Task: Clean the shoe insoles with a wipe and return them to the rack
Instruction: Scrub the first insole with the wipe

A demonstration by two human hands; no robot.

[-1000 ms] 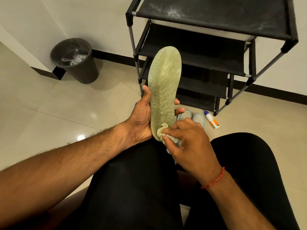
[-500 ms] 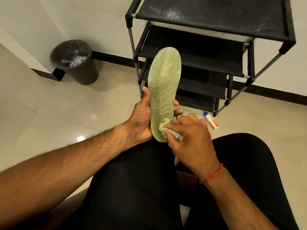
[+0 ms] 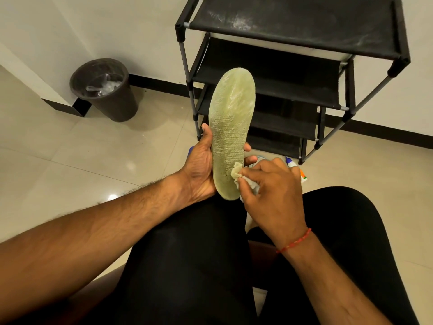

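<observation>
We've got the insole (image 3: 230, 118) upright above our knees, mesh side facing us. Left hand (image 3: 199, 170) grips its lower half: thumb on the left edge, fingers (image 3: 247, 146) curled round from behind. Right hand (image 3: 274, 188) is clenched on the wipe (image 3: 236, 171), pressing it onto the insole near the heel. The rack (image 3: 293, 24) stands just behind. We see a bin (image 3: 105, 90) at the wall, left.

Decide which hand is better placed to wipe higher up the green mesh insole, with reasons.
Right: the right hand pinches the crumpled white wipe against the pale green mesh insole; the left hand grips that insole upright.
</observation>
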